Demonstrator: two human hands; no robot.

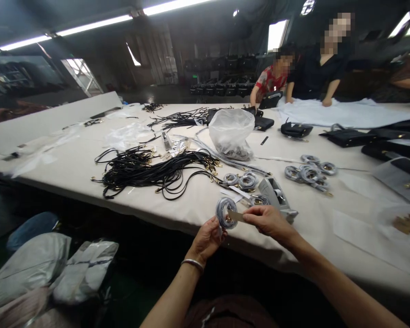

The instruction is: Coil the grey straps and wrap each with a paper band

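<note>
My left hand (205,240) grips the lower edge of a coiled strap (220,214) in grey-looking wrapping, held up at the table's front edge. Gold-coloured metal shows inside the ring. Between the thumb and fingers of my right hand (269,221) is a short tan strip (237,216), perhaps tape; its far end reaches over the coil. Whether it sticks there I cannot tell. Just behind my right hand stands a grey tape dispenser (272,192), with more wrapped coils (248,181) beside it.
Black straps (164,168) lie heaped on the table (177,212), near a clear plastic bag (230,130). Coils (309,173) and black bags (350,135) occupy the right side. Two people work across the table by white sheeting (328,114). Wrapped bundles (85,271) sit low at left.
</note>
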